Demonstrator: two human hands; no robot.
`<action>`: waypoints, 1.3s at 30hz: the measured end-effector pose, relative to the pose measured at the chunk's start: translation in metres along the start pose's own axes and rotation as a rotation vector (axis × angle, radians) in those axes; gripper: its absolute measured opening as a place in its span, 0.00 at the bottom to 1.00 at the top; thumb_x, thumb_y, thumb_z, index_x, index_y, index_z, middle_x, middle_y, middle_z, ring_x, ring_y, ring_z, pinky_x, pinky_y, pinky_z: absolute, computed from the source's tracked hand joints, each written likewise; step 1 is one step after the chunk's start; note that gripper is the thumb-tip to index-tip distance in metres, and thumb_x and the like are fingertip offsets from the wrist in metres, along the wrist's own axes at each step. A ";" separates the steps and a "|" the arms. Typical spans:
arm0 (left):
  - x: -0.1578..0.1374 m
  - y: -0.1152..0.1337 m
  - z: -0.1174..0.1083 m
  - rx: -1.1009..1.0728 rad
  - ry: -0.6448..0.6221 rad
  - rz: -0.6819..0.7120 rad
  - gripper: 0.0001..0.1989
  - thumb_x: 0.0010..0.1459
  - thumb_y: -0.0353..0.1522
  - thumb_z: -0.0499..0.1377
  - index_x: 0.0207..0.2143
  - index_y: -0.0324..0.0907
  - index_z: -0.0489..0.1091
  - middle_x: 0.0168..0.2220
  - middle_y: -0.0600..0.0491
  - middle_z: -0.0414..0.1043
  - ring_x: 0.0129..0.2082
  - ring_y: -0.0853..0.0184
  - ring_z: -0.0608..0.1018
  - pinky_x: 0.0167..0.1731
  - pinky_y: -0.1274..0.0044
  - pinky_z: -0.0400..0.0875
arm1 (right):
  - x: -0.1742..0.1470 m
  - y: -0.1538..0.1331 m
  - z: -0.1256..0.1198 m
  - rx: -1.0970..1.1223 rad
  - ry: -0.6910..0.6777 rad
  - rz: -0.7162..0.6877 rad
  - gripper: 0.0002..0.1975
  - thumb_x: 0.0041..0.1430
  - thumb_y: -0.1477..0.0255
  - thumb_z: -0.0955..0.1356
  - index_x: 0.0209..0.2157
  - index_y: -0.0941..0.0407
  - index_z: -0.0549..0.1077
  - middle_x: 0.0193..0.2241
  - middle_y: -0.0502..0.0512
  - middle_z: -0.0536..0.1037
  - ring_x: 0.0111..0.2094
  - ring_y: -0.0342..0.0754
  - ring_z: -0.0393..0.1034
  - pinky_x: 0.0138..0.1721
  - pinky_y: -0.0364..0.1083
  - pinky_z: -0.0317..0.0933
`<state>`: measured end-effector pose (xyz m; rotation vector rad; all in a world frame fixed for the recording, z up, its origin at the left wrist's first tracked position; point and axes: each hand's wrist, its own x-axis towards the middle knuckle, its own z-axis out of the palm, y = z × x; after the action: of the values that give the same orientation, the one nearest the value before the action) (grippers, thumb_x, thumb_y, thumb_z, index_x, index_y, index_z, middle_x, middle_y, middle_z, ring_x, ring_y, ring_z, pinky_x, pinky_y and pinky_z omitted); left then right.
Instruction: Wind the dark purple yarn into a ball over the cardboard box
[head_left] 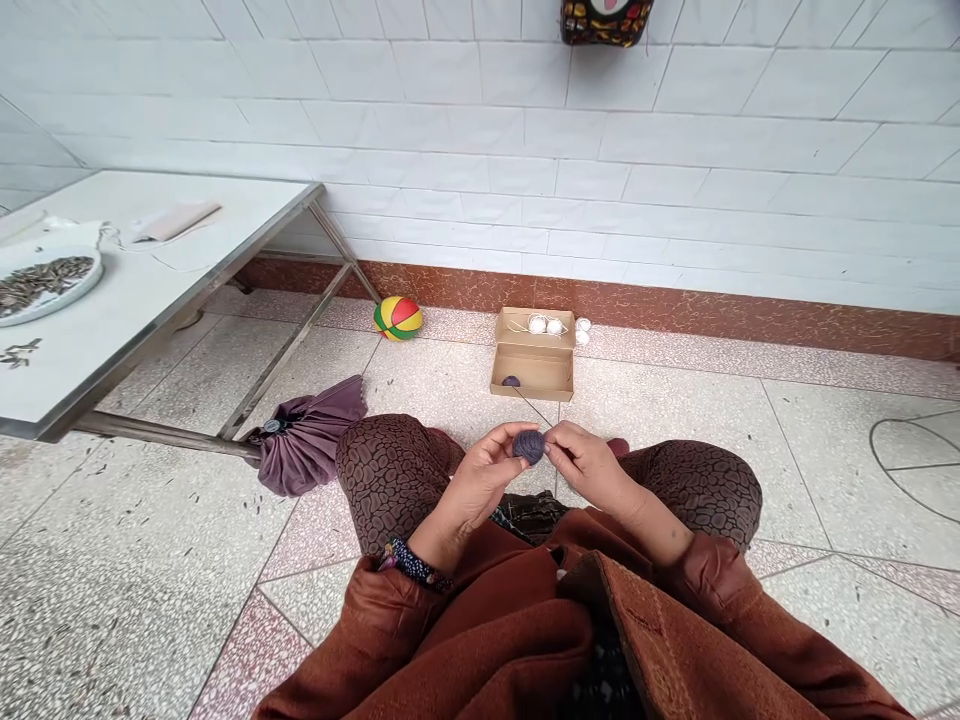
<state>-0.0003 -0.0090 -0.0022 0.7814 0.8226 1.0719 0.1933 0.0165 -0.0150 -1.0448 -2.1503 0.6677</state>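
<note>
Between the thumb and fingers of my left hand [487, 468] is a small ball of dark purple-grey yarn [529, 447]. My right hand [589, 462] is closed right beside the ball, its fingertips pinching at the ball's right side where the yarn strand [534, 405] comes up. That strand runs down from an open cardboard box [534, 372] on the floor ahead. Inside the box, at its left corner, lies another dark yarn ball [511, 381]. White yarn balls [546, 325] rest in the box's raised lid.
More white balls [583, 331] sit beside the box. At left stands a metal-framed table [150, 290] bearing a plate [90, 285] of dark pieces. A folded purple umbrella [315, 435] leans by its leg, near a colourful ball [398, 318]. A wire ring [919, 468] lies right.
</note>
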 end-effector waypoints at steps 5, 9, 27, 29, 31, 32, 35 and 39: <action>0.004 -0.002 0.000 0.032 0.101 -0.007 0.18 0.47 0.29 0.68 0.43 0.42 0.77 0.42 0.50 0.76 0.42 0.66 0.74 0.47 0.74 0.66 | -0.002 -0.005 -0.005 0.020 -0.055 -0.081 0.07 0.70 0.72 0.63 0.37 0.54 0.72 0.31 0.53 0.75 0.33 0.47 0.70 0.36 0.45 0.65; 0.006 -0.006 -0.004 0.196 0.117 -0.001 0.20 0.46 0.29 0.69 0.44 0.41 0.76 0.43 0.50 0.76 0.42 0.65 0.75 0.49 0.72 0.66 | 0.002 -0.012 -0.012 0.020 -0.096 -0.193 0.07 0.71 0.71 0.64 0.39 0.54 0.74 0.32 0.54 0.75 0.34 0.47 0.70 0.35 0.45 0.65; 0.000 0.001 0.003 -0.184 -0.020 -0.099 0.21 0.47 0.27 0.69 0.46 0.42 0.78 0.47 0.49 0.74 0.43 0.67 0.73 0.45 0.76 0.67 | -0.002 0.004 0.000 0.044 -0.022 -0.008 0.10 0.72 0.72 0.61 0.36 0.54 0.71 0.32 0.53 0.74 0.34 0.48 0.70 0.38 0.46 0.65; 0.001 0.000 0.003 -0.209 0.013 -0.094 0.20 0.47 0.28 0.71 0.45 0.41 0.78 0.47 0.49 0.74 0.44 0.67 0.74 0.45 0.75 0.68 | -0.003 0.004 -0.001 0.020 -0.046 -0.015 0.09 0.71 0.72 0.61 0.37 0.54 0.71 0.32 0.53 0.74 0.35 0.48 0.71 0.38 0.46 0.65; 0.001 0.000 0.003 -0.201 0.040 -0.080 0.19 0.46 0.28 0.72 0.43 0.41 0.77 0.44 0.50 0.74 0.42 0.68 0.74 0.44 0.76 0.69 | -0.003 0.002 -0.002 0.013 -0.053 -0.029 0.08 0.71 0.72 0.62 0.38 0.54 0.71 0.33 0.54 0.75 0.35 0.48 0.71 0.39 0.46 0.65; 0.002 -0.001 0.002 -0.184 0.051 -0.070 0.19 0.46 0.28 0.72 0.43 0.41 0.77 0.43 0.50 0.74 0.40 0.69 0.74 0.43 0.77 0.69 | -0.003 0.001 -0.004 0.016 -0.056 -0.043 0.08 0.71 0.73 0.62 0.38 0.54 0.71 0.33 0.54 0.75 0.36 0.48 0.71 0.39 0.46 0.65; 0.003 -0.002 0.001 -0.086 0.087 -0.037 0.19 0.46 0.30 0.72 0.43 0.40 0.76 0.40 0.52 0.74 0.37 0.70 0.73 0.40 0.77 0.68 | -0.002 -0.006 -0.011 0.033 -0.074 -0.107 0.06 0.70 0.74 0.63 0.38 0.54 0.71 0.32 0.53 0.75 0.34 0.47 0.70 0.37 0.45 0.65; 0.005 -0.005 0.000 0.123 0.093 -0.005 0.20 0.46 0.31 0.72 0.43 0.40 0.75 0.39 0.52 0.75 0.38 0.68 0.73 0.42 0.75 0.67 | 0.003 -0.015 -0.022 0.032 -0.087 -0.199 0.07 0.70 0.71 0.64 0.38 0.54 0.74 0.31 0.53 0.74 0.32 0.46 0.69 0.34 0.44 0.64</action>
<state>0.0027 -0.0060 -0.0075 0.8372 0.9760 1.0668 0.2012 0.0145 0.0107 -0.7851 -2.2740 0.6616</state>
